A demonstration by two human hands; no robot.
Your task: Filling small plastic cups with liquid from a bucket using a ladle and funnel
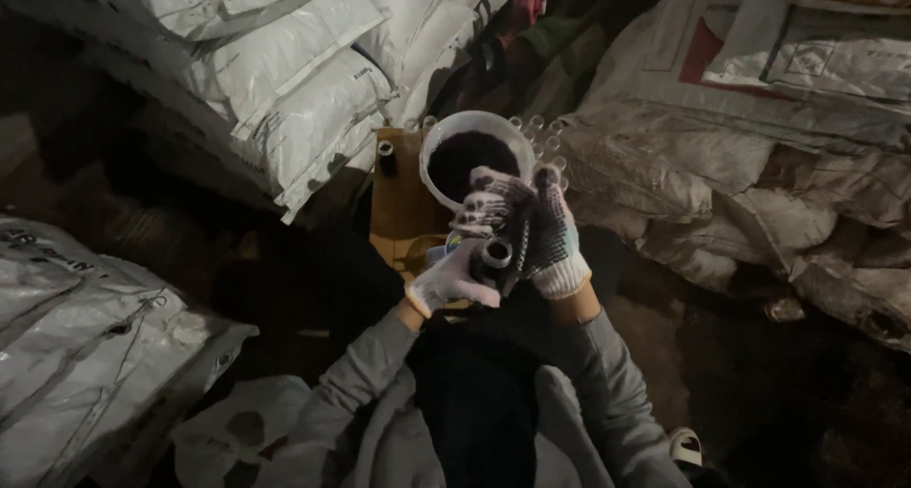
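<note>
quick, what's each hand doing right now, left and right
Left hand: closed around a small dark tube, open end toward the camera.
Right hand: fingers curled over the tube's top; its grip cannot be told.

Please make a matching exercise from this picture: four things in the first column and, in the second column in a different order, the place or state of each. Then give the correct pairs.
Things:
1. round tub
2. short tube
3. white sacks
4. cardboard box

Places or states:
A. stacked at upper left
B. beneath the tub, brown
C. held between the gloved left hand and right hand
D. filled with dark material, beyond the hands

Pairs: 1-D, 2-C, 3-A, 4-B
</note>
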